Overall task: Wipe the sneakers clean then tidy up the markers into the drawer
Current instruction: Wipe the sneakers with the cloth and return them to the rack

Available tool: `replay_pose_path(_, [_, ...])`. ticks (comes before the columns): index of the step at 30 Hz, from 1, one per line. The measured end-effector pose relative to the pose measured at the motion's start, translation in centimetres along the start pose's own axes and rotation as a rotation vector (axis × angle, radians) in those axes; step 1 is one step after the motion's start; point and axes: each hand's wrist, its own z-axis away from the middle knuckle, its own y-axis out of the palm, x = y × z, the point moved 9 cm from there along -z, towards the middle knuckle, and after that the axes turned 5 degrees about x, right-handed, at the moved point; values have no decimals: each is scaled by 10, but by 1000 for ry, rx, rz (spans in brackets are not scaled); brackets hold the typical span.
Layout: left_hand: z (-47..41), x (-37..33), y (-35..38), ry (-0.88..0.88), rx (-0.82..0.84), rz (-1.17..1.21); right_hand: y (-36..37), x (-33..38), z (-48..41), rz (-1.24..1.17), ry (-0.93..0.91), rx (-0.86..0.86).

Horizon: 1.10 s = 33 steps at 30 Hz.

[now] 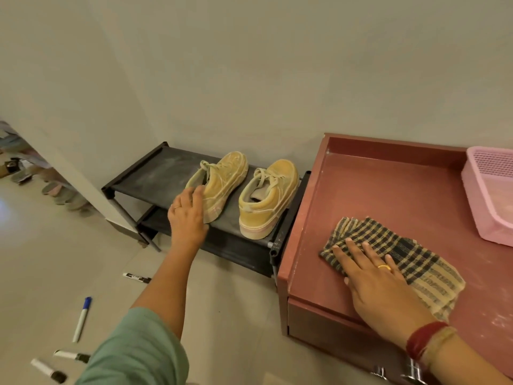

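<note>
Two dusty yellow sneakers stand on the top shelf of a black shoe rack (150,176). My left hand (187,215) reaches to the heel of the left sneaker (222,182) and touches it with relaxed fingers. The right sneaker (268,198) stands free beside it. My right hand (374,282) lies flat, fingers straight, on a checked cloth (410,259) on the red-brown cabinet top (388,190). Several markers lie on the floor at lower left: a blue-capped one (82,319), a black one (137,277), and two more (71,355) (48,370). The drawer front (333,329) sits below the cabinet top.
A pink plastic basket (488,190) stands at the cabinet's right end. The wall runs behind rack and cabinet. Other shoes (52,190) line the floor at far left, past a wall corner. A metal drawer handle (410,370) shows at the bottom right.
</note>
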Motion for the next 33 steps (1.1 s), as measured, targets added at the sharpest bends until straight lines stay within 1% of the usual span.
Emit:
replay_pose_path(4, [-2,1,-11,-2,-5,-22,-2,2,1,8,2,-17])
replay_pose_path(8, [1,-8,-42,1,-10,32,-4,-4,-1,-23,-36,-62])
replay_pose_path(13, [19,-45,-129,35,-88,177,-6,-18,0,23,-120,-130])
replay_pose_path(17, [54,-100,-204,172,-157,290,-10,-21,11,3,-138,-135])
replay_pose_path(18, [66,-116,-217,207,-160,319,-14,-25,15,-57,-130,-150])
replay_pose_path(20, [89,-149,-233,267,-149,362,-27,-39,25,-285,-79,-231])
replay_pose_path(24, [116,-207,-231,381,-65,452,-61,-95,54,-902,194,-511])
replay_pose_path(25, [120,-219,-226,414,-35,477,-65,-106,65,-1041,237,-579])
replay_pose_path(27, [123,-241,-215,477,32,528,-76,-126,89,-1228,266,-728])
replay_pose_path(29, [125,-259,-205,526,115,565,-89,-136,114,-1348,261,-883])
replay_pose_path(30, [126,-267,-200,552,155,572,-95,-139,123,-1366,250,-937])
replay_pose_path(31, [127,-273,-196,578,190,581,-105,-138,131,-1327,236,-976])
replay_pose_path(33, [128,-279,-192,623,236,614,-128,-128,143,-1165,151,-1036])
